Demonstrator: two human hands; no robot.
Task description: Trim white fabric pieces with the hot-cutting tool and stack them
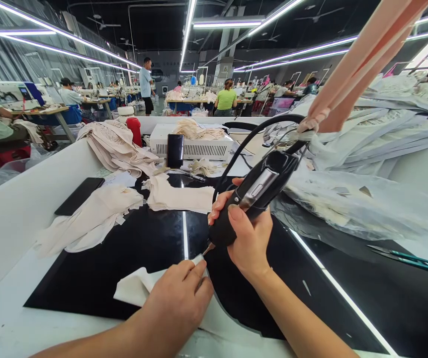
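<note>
My right hand (249,241) is wrapped round a black corded handheld power tool (256,186) with a narrow metal tip. That tip points down and meets the edge of a white fabric piece (135,287), right by my left fingertips. My left hand (184,293) is closed on this fabric piece, pressing it against the glossy black board (98,278); part of the cloth is hidden under the hand. A pink fabric strip (348,74) is tied to the tool's upper end. Beyond my hands lies a stack of cream fabric pieces (180,197).
More cream pieces (90,219) and a dark flat phone-like slab (79,196) lie left. A white vented box (199,146) stands behind, a phone (175,150) leaning there. Teal-handled scissors (411,258) and a plastic bag (366,204) are right. Several people sit at sewing machines beyond.
</note>
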